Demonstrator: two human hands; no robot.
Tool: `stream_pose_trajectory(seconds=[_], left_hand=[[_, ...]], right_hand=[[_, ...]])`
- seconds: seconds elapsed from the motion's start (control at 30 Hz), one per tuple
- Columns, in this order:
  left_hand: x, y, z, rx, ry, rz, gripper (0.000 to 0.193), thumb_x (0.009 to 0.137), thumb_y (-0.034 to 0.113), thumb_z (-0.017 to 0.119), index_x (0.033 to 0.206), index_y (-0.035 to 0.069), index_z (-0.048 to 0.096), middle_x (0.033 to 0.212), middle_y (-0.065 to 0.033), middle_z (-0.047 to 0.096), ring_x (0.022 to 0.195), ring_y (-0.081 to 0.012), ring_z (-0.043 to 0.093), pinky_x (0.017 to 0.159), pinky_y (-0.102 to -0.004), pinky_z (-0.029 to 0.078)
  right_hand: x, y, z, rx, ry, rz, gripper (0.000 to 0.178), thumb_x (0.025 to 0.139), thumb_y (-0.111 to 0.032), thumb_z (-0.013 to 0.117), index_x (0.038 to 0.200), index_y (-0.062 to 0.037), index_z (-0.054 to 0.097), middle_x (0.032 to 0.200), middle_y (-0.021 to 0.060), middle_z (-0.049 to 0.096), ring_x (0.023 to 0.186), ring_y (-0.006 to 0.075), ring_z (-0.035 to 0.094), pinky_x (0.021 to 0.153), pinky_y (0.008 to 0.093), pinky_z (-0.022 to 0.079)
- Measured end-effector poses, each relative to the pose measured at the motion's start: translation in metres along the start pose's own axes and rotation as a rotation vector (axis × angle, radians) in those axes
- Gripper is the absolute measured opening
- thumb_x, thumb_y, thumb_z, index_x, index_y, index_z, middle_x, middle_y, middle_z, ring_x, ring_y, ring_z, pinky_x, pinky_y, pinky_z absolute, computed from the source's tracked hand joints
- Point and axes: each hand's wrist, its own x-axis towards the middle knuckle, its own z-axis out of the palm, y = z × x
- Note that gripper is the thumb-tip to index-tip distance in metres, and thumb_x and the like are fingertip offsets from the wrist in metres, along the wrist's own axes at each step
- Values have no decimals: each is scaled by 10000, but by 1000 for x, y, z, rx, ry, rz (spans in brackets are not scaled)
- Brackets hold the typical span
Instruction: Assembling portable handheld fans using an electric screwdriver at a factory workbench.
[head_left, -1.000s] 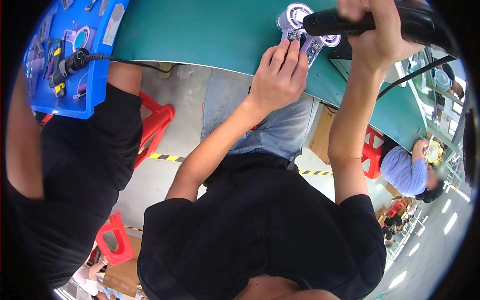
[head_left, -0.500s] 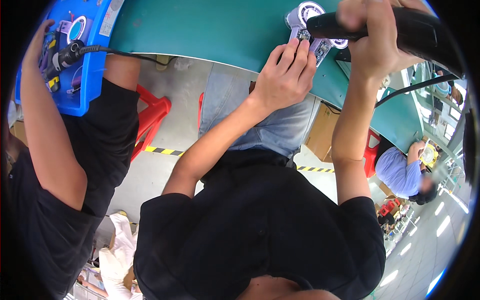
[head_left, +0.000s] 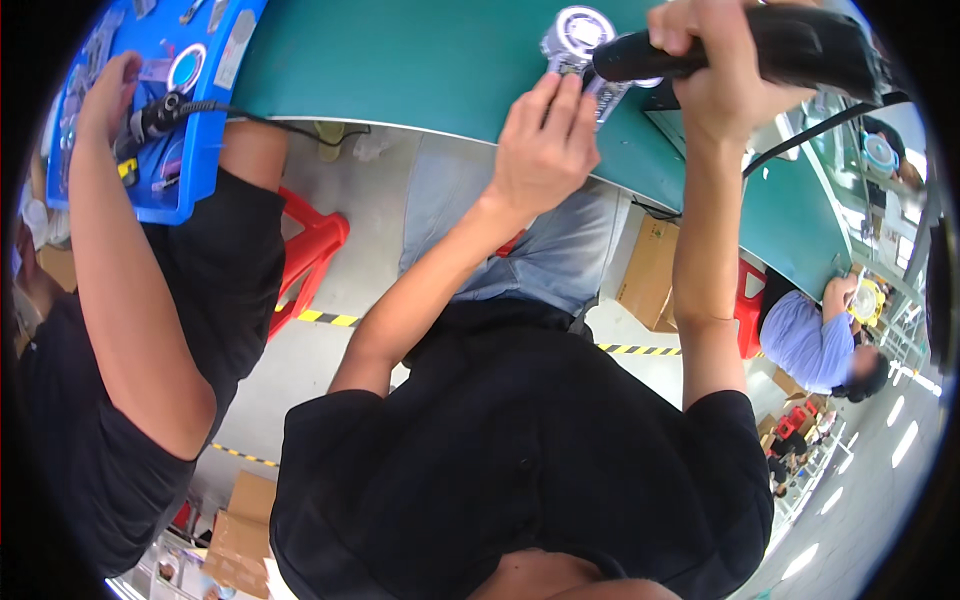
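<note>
A pale handheld fan (head_left: 582, 34) with a round grille lies on the green bench top. Its handle is opened up, with electronic parts showing. My left hand (head_left: 548, 140) holds this handle down, fingertips closed over its near end. Above the fan, my right hand (head_left: 728, 75) is wrapped around a thick black power screwdriver (head_left: 825, 52). The screwdriver's front end points left, over the handle. Its tip is hidden from view. A second round part of the fan (head_left: 645, 82) shows partly beneath the tool.
At the left stands a blue bin (head_left: 203, 165) with several loose parts and a black corded tool (head_left: 150, 122). A co-worker's hand (head_left: 118, 85) reaches into it. A red stool (head_left: 312, 245) and a cardboard box (head_left: 652, 275) are below the green bench (head_left: 390, 60).
Both my hands, the fan and the screwdriver have shifted a little left. The co-worker's hand has moved within the bin, and the view has tilted slightly.
</note>
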Motion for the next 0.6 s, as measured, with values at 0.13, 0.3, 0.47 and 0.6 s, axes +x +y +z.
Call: stream_pose_trajectory(seconds=[0.13, 0.3, 0.47, 0.6], left_hand=[[-5, -7, -10, -2, 10, -21, 498, 691, 67, 735, 1173, -13, 636, 1251, -204, 594, 1143, -427, 556, 954, -479, 497], [0, 4, 0, 43, -28, -38, 464, 731, 84, 748, 1169, -17, 631, 1266, -266, 511, 1173, -479, 456, 983, -529, 440], [5, 21, 7, 31, -120, -34, 567, 739, 180, 799, 1241, 17, 592, 1283, -256, 495, 1191, -482, 408, 986, -515, 425], [3, 16, 2, -62, -146, -1, 582, 717, 203, 832, 1237, 46, 623, 1303, -206, 507, 1201, -465, 403, 977, -503, 427]], right_hand=[[17, -54, -64, -384, -58, -266, 226, 858, 111, 580, 1050, -5, 552, 615, 154, 541, 492, 223, 518, 509, 412, 497], [11, -76, -127, -277, 262, -118, 361, 792, 116, 695, 1046, 64, 444, 596, 173, 594, 450, 221, 557, 478, 372, 511], [9, -58, -131, -369, 224, -90, 277, 823, 63, 726, 929, 32, 473, 580, 144, 574, 446, 216, 546, 486, 368, 503], [8, -51, -137, -304, 227, -58, 235, 867, -31, 750, 857, 10, 519, 603, 124, 563, 462, 212, 530, 483, 372, 490]])
